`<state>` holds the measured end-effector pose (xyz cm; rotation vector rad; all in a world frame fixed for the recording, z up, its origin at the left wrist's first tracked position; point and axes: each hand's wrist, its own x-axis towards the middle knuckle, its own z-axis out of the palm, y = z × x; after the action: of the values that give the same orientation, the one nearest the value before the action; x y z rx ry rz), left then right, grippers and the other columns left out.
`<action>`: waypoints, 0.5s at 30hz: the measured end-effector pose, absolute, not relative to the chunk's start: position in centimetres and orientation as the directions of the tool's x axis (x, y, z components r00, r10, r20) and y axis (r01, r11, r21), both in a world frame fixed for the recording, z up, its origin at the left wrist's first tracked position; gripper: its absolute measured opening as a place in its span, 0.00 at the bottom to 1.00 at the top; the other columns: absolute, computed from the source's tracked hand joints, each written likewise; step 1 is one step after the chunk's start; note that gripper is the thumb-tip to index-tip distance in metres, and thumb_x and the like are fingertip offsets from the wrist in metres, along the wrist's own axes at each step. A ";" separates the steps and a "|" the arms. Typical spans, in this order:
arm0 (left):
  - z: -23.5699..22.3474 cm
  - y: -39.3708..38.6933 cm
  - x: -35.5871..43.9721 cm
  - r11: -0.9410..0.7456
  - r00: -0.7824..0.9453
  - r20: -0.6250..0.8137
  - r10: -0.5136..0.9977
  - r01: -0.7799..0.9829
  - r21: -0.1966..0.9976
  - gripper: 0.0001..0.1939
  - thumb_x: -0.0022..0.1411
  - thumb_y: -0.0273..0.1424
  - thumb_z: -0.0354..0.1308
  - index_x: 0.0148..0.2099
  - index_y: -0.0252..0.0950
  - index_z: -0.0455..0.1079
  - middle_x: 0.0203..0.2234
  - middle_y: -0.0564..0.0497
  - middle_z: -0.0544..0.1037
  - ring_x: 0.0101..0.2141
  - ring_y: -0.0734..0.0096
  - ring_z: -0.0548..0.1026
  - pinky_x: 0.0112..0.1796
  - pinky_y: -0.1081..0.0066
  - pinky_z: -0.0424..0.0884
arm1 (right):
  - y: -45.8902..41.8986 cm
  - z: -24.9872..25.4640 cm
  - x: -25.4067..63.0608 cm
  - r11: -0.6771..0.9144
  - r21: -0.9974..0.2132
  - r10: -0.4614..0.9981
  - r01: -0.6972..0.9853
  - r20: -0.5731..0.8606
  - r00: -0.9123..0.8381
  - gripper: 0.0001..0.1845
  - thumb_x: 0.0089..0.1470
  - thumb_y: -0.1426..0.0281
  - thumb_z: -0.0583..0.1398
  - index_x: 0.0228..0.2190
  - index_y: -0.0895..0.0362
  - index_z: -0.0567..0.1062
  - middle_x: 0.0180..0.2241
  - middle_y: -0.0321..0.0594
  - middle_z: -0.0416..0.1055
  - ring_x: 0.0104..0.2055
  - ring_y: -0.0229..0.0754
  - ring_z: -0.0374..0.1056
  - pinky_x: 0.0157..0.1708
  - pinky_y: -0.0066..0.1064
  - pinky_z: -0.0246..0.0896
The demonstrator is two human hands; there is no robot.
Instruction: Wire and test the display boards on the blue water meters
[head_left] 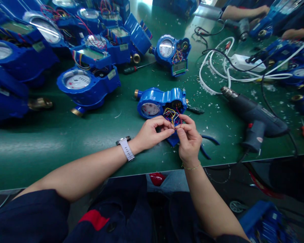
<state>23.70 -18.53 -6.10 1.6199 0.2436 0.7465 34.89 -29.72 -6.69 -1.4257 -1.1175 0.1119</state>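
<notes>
A blue water meter (157, 95) with brass ends lies on the green table in front of me, its round dial facing up. From its opened housing comes a bundle of thin red, yellow, white and dark wires (170, 114). My left hand (153, 134), with a watch on the wrist, pinches thin wire at the near side of the bundle. Opposite it, fingertips almost touching, my right hand (189, 140) is closed on wire too. The exact wire ends are hidden by the fingers. Blue-handled pliers (209, 138) lie beside my right hand, partly covered by it.
A heat gun (258, 116) lies at right, near a white power strip (245, 62) and looped cables. Another opened meter (166, 49) is behind, with a screwdriver (131, 69) beside it. Several meters crowd the left. A co-worker's arm (243, 12) shows at top right.
</notes>
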 end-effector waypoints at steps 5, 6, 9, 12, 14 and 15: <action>-6.2 -18.7 24.0 -0.153 0.769 0.291 0.570 -0.249 0.956 0.07 0.57 0.30 0.62 0.31 0.32 0.71 0.27 0.52 0.73 0.26 0.77 0.68 0.30 0.75 0.66 | -29.8 -6.6 35.0 0.211 -0.785 0.677 0.583 0.547 0.492 0.05 0.60 0.70 0.60 0.34 0.52 0.77 0.50 0.41 0.70 0.55 0.47 0.66 0.55 0.47 0.59; -6.2 -18.7 24.0 -0.135 0.771 0.281 0.571 -0.249 0.959 0.07 0.57 0.30 0.62 0.30 0.32 0.70 0.26 0.52 0.72 0.26 0.77 0.68 0.29 0.75 0.65 | -29.8 -6.6 35.0 0.212 -0.783 0.679 0.585 0.549 0.488 0.05 0.60 0.70 0.60 0.35 0.52 0.77 0.50 0.41 0.70 0.55 0.46 0.66 0.55 0.47 0.59; -6.1 -18.9 24.2 -0.085 0.777 0.257 0.574 -0.256 0.963 0.07 0.57 0.31 0.62 0.30 0.33 0.69 0.25 0.54 0.71 0.25 0.78 0.66 0.28 0.75 0.64 | -29.7 -6.7 34.8 0.220 -0.776 0.675 0.591 0.558 0.482 0.05 0.60 0.71 0.60 0.35 0.52 0.77 0.50 0.41 0.70 0.55 0.46 0.66 0.55 0.46 0.59; -6.1 -19.0 24.1 -0.039 0.784 0.227 0.577 -0.251 0.967 0.08 0.56 0.32 0.62 0.30 0.33 0.69 0.24 0.54 0.72 0.24 0.78 0.66 0.28 0.75 0.63 | -29.8 -6.7 35.0 0.213 -0.770 0.659 0.602 0.568 0.493 0.04 0.59 0.69 0.60 0.37 0.53 0.76 0.51 0.42 0.69 0.55 0.47 0.65 0.56 0.47 0.58; -6.3 -18.8 24.0 0.004 0.792 0.185 0.582 -0.231 0.973 0.09 0.56 0.33 0.63 0.31 0.33 0.70 0.25 0.53 0.74 0.26 0.77 0.68 0.30 0.75 0.65 | -30.6 -6.6 36.0 0.185 -0.757 0.608 0.627 0.589 0.532 0.07 0.58 0.68 0.61 0.40 0.53 0.75 0.52 0.43 0.69 0.57 0.47 0.64 0.57 0.48 0.57; -6.3 -18.7 23.8 0.033 0.796 0.156 0.585 -0.215 0.976 0.09 0.56 0.34 0.63 0.31 0.33 0.70 0.26 0.52 0.75 0.26 0.77 0.69 0.30 0.74 0.65 | -31.2 -6.5 36.8 0.159 -0.742 0.560 0.651 0.611 0.560 0.09 0.58 0.68 0.61 0.42 0.54 0.74 0.52 0.44 0.68 0.57 0.48 0.63 0.58 0.49 0.56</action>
<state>23.81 -18.71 -6.31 1.4118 0.3245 0.6327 36.84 -31.23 -6.45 -1.5004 -1.0842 -0.0871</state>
